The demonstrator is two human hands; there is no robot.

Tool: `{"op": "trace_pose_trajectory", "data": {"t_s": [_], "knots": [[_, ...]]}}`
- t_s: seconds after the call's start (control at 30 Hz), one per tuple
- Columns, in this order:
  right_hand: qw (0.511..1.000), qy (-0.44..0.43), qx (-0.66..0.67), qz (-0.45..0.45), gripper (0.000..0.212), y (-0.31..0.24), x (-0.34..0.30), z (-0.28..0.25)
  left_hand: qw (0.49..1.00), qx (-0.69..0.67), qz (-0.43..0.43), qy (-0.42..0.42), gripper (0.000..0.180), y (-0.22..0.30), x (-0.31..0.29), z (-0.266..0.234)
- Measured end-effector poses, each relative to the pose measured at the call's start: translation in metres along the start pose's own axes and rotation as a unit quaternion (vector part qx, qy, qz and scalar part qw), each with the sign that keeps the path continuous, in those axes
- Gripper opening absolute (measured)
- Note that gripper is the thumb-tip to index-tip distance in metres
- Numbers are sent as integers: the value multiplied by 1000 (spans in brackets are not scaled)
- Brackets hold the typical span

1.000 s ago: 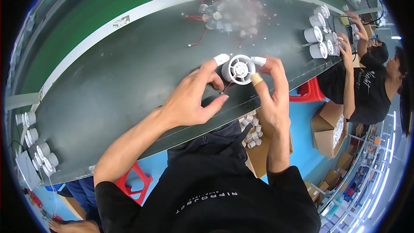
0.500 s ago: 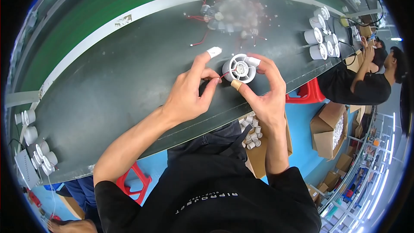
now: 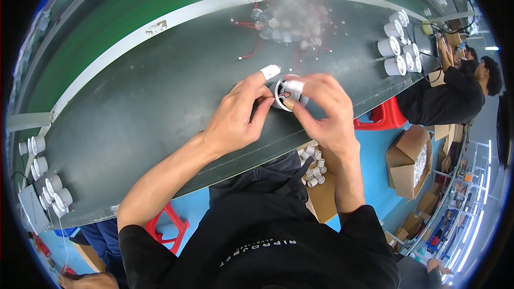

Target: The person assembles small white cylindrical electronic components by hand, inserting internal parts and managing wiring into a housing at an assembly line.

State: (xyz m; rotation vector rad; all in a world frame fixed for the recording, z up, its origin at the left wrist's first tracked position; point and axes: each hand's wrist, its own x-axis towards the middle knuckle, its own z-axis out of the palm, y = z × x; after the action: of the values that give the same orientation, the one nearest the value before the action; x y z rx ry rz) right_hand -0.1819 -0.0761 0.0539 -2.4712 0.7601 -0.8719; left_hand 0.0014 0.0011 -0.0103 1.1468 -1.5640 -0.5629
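Observation:
A white round plastic housing (image 3: 278, 91) is between my hands above the dark green table, its open rim turned toward me. My left hand (image 3: 234, 113) pinches at the housing's left edge with thumb and bent fingers, while its white-covered forefinger points away. My right hand (image 3: 330, 108) reaches over the opening, its white-covered forefinger and tan-covered thumb closing around a thin red wire (image 3: 287, 94). The right hand hides much of the housing. Whether any wire is also between the left fingertips cannot be seen.
Beyond my hands lies a pile of clear bagged parts (image 3: 292, 21) with red wires. White round housings stand at the right (image 3: 395, 65) and left (image 3: 53, 186). A carton of small white parts (image 3: 325, 203) is below the table edge. Co-workers (image 3: 455, 88) sit at the right.
The housing has shifted slightly left and tilted, against my left fingertips. My right fingers have moved from its outer rim to over its opening, covering the spoked centre.

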Motion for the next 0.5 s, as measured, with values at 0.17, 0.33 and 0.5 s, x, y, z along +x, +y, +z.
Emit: {"op": "trace_pose_trajectory", "data": {"t_s": [0.17, 0.33, 0.5], "knots": [[998, -12, -27, -61, 30, 4, -2, 6, 999, 29, 10, -19, 72, 7, 4, -10], [999, -14, 8, -34, 25, -6, -3, 14, 999, -6, -3, -50, 86, 1, -1, -1], [964, 96, 55, 242, 21, -2, -15, 12, 998, -53, -27, -28, 87, 1, 1, 3]]}}
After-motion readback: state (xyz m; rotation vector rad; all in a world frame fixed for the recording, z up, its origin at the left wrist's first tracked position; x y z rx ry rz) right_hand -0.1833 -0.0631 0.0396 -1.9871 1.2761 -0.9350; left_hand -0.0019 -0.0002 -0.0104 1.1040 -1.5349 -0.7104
